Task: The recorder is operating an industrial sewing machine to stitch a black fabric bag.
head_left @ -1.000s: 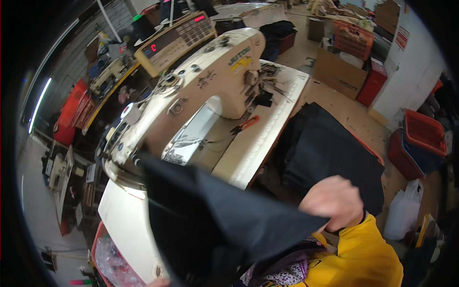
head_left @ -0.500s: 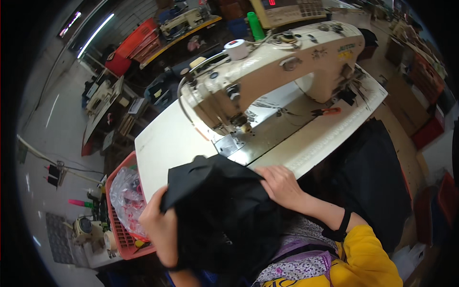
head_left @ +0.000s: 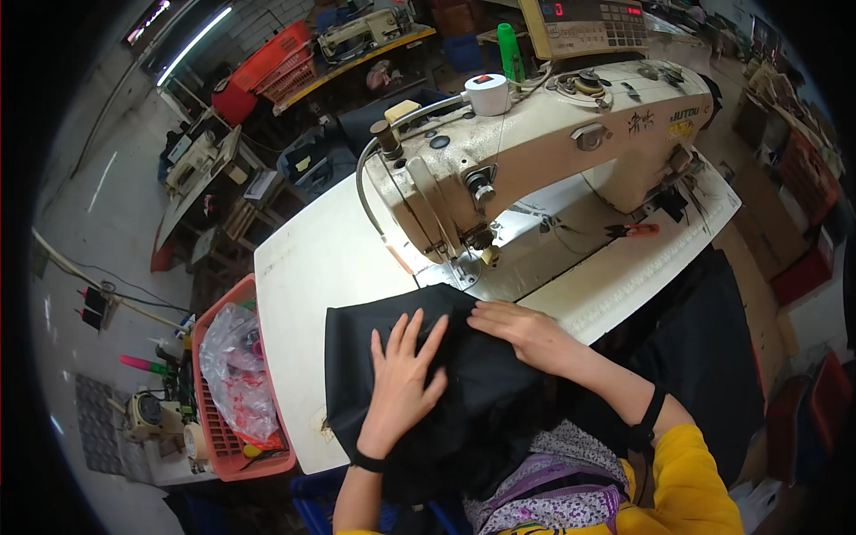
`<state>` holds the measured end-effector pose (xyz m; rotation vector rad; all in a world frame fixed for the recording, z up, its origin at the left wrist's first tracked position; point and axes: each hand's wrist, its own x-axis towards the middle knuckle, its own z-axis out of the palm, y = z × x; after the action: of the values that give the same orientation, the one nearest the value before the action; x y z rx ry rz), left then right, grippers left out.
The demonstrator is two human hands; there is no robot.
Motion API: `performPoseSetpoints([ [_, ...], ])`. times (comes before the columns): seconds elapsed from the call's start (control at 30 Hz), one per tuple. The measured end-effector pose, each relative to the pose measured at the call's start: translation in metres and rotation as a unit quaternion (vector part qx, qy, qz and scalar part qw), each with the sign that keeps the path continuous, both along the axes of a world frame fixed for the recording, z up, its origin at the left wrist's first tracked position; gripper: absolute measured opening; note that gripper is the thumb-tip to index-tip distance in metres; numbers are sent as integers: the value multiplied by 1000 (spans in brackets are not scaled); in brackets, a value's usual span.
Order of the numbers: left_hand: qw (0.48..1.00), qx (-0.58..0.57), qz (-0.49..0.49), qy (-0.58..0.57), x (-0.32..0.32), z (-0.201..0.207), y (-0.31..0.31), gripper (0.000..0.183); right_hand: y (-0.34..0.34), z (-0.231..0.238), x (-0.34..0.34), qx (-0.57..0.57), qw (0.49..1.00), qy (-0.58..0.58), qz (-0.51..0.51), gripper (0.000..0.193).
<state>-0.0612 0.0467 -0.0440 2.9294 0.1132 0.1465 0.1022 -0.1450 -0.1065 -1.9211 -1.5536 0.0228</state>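
Note:
A piece of black fabric [head_left: 464,401] lies over the front of the white sewing table [head_left: 303,267], its far edge close to the needle area of the cream sewing machine [head_left: 526,160]. My left hand [head_left: 404,383] rests on top of the cloth with fingers spread. Near the cloth's far right edge, my right hand [head_left: 526,334] lies flat, fingers stretched toward the presser foot [head_left: 464,270]. Neither hand grips the fabric. The lower part of the cloth hangs toward my lap.
Orange-handled thread snips [head_left: 635,231] lie under the machine arm. A pink basket [head_left: 234,455] with a plastic bag [head_left: 236,374] stands left of the table. A white thread spool [head_left: 487,94] sits atop the machine, below a control panel [head_left: 588,31]. Dark cloth [head_left: 704,348] hangs at right.
My left hand has let go of the cloth's left edge and moved onto its top. The raised fabric now lies flatter on the table. The right hand stays by the far right edge.

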Motion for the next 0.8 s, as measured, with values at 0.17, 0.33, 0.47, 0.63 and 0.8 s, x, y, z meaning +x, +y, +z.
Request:
performPoseSetpoints([
  [0.17, 993, 90, -18, -72, 10, 14, 6, 78, -1, 8, 2, -19, 998, -59, 22, 57],
  [0.33, 986, 144, -50, -73, 38, 1, 20, 75, 10, 8, 8, -51, 995, -87, 26, 53],
  [0.47, 995, 49, -35, -81, 54, 2, 16, 66, 18, -3, 27, -22, 990, -142, 1, 47],
  [0.63, 985, 67, -95, -131, 64, -4, 28, 45, 25, 3, 33, 6, 982, -184, -29, 45],
  [0.8, 977, 108, -87, -160, 72, -10, 40, 23, 4, 2, 29, 11, 991, -132, 21, 52],
])
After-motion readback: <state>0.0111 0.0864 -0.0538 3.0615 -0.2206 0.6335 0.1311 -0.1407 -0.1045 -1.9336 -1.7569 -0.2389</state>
